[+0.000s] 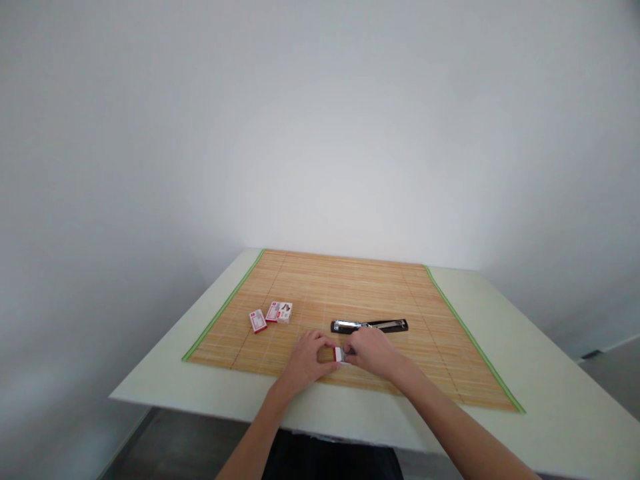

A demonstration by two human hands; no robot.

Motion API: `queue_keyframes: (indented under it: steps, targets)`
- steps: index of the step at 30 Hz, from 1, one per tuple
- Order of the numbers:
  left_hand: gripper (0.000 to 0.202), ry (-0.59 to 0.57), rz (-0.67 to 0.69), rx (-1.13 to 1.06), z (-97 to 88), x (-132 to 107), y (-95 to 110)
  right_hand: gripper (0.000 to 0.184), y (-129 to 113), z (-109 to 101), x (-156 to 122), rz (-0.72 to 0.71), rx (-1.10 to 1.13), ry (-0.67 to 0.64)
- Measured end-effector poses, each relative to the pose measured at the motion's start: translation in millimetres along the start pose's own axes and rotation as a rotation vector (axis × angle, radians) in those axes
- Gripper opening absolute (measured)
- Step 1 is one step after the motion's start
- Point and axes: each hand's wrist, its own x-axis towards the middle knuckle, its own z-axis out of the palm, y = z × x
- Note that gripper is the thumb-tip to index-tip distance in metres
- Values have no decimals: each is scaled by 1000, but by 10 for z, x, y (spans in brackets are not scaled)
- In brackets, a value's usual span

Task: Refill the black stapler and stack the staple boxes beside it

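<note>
My left hand (309, 357) curves its thumb and fingers round the left end of a small red-and-white staple box (339, 355) on the mat, gripping it. Over the box's right side, the fingers of my right hand (371, 350) are pinched together. What they hold, if anything, is hidden; something grey shows beside the fingertips. Just beyond my hands lies a black stapler (395, 326), opened out flat with its metal staple channel (346, 325) showing. My right hand covers part of its near edge.
Two more small red-and-white boxes, one upper box (279, 312) and one nearer box (258, 321), lie to the left. A bamboo mat (345, 287) with green edging covers much of the white table (165, 383). Behind the table rises a pale wall (330, 133).
</note>
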Motion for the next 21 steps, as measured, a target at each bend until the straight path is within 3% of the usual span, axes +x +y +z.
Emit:
queue_keyframes:
  steps: [4, 8, 15, 21]
  targets:
    - [37, 9, 5, -9, -5, -4, 10, 14, 64, -61, -53, 10, 6, 28]
    - [37, 11, -2, -15, -8, -13, 13, 14, 287, -102, -222, 62, 103, 77]
    - [36, 13, -8, -17, -7, -16, 24, 15, 567, 57, -443, 125, 260, 67]
    - [41, -3, -4, -4, -25, -13, 30, 40, 723, 160, -543, 155, 380, 81]
